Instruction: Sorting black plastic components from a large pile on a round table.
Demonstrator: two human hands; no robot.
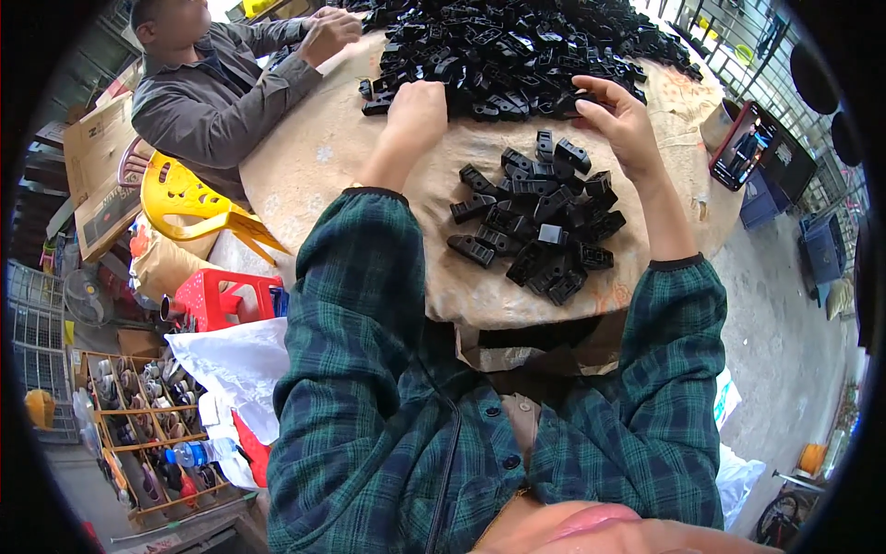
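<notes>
A large heap of black plastic parts (498, 51) covers the far side of the round table. At the heap's near left edge my left hand (417, 115) is closed, its back toward me. Its fingertips are hidden, so I cannot make out what they hold. My right hand (620, 122) reaches to the heap's right front edge. Its thumb and fingers are closed on a small black plastic part (581, 95). Between my forearms, nearer to me, lies a smaller loose cluster of blocky black plastic parts (535, 214).
A patterned cloth (323, 189) covers the table. Across at the left, another person (221, 88) works at the heap. A lit phone (746, 146) leans at the right edge. A yellow chair (189, 198), red stool (217, 297) and shoe rack (152, 411) stand left.
</notes>
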